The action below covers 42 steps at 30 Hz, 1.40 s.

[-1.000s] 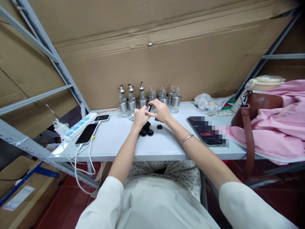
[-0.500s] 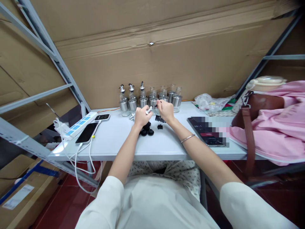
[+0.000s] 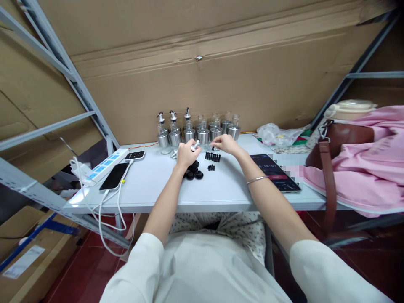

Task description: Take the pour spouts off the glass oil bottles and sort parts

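My left hand (image 3: 186, 155) is closed around a silver pourer spout (image 3: 196, 145), whose end sticks out past the thumb. Thumb and forefinger of my right hand (image 3: 228, 144) pinch a small black part (image 3: 215, 148), largely covered by the fingers. Below the right hand lie a row of small black pieces (image 3: 212, 157) and a smaller group of black pieces (image 3: 211, 167). Black round stoppers (image 3: 193, 173) are heaped beside my left wrist. More silver spouts (image 3: 174, 155) lie left of that hand, partly hidden by it.
Glass bottles with steel sleeves (image 3: 203, 135) stand along the cardboard wall (image 3: 221, 80); three at the left carry pourers. A phone (image 3: 114, 176), a power strip (image 3: 106, 165) and cables are at the left. A large phone (image 3: 277, 174), plastic bag (image 3: 274, 135) and brown bag (image 3: 341, 143) are at right.
My right hand has moved right, away from the spout in my left hand, and its fingers now point left over the table. The left hand keeps its hold, shifted slightly.
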### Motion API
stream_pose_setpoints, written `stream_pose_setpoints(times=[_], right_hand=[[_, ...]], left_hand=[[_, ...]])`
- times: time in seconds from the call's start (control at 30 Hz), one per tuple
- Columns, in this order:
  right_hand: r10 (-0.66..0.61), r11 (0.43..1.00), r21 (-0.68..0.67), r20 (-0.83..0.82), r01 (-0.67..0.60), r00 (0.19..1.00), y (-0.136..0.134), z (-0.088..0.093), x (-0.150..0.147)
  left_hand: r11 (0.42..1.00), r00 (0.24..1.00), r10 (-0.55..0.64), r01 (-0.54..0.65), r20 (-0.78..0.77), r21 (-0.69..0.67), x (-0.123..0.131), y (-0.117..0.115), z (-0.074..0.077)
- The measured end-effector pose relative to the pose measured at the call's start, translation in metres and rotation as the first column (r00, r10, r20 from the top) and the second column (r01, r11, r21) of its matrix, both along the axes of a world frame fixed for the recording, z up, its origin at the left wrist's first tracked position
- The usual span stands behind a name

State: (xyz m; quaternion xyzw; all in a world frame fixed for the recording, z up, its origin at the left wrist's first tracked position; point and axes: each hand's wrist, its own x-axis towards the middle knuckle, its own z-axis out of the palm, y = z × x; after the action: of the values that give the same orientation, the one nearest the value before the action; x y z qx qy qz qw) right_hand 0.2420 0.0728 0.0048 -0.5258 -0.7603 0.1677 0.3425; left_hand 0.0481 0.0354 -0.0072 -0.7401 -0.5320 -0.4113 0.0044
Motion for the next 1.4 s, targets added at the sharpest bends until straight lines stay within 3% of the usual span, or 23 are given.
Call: stream_pose_setpoints(times=[0.17, 0.37, 0.63, 0.8, 1.0, 1.13, 1.27, 1.33, 1.4], right_hand=[[0.029, 0.983, -0.182, 0.154, 0.000, 0.988, -0.001, -0.001, 0.002], [0.066, 0.965, -0.261, 0.174, -0.019, 0.982, -0.003, -0.004, -0.004], [0.012, 0.908, -0.410, 0.225, 0.084, 0.974, -0.011, -0.002, -0.010], [0.016, 0.890, -0.445, 0.250, 0.100, 0.968, -0.009, -0.003, -0.008], [-0.015, 0.921, -0.359, 0.357, 0.152, 0.934, 0.001, -0.009, 0.002], [-0.018, 0.899, -0.415, 0.289, 0.142, 0.957, 0.001, -0.008, 0.005], [-0.047, 0.934, -0.337, 0.215, 0.119, 0.976, -0.004, -0.001, 0.003], [0.007, 0.954, -0.299, 0.029, 0.002, 1.000, -0.009, 0.002, -0.003], [0.122, 0.943, -0.276, -0.240, -0.188, 0.963, -0.014, 0.004, -0.012]], left_hand=[[1.000, 1.000, -0.013, 0.013, 0.012, 0.001, 0.000, 0.000, 0.000], [1.000, 1.000, -0.024, 0.024, 0.005, 0.008, -0.001, 0.003, -0.002], [1.000, 1.000, -0.025, 0.025, 0.006, 0.003, 0.000, 0.002, -0.001], [1.000, 1.000, -0.030, 0.030, 0.010, 0.011, -0.001, 0.002, -0.002], [0.999, 0.998, -0.050, 0.050, 0.022, 0.017, -0.001, 0.004, -0.003], [0.998, 0.998, -0.057, 0.057, 0.024, 0.017, -0.001, 0.005, -0.004], [0.998, 0.997, -0.064, 0.064, 0.037, 0.011, -0.002, 0.005, -0.004], [0.997, 0.996, -0.080, 0.081, 0.046, -0.012, -0.002, 0.004, -0.004], [0.994, 0.994, -0.093, 0.095, 0.053, -0.044, -0.002, 0.003, -0.004]])
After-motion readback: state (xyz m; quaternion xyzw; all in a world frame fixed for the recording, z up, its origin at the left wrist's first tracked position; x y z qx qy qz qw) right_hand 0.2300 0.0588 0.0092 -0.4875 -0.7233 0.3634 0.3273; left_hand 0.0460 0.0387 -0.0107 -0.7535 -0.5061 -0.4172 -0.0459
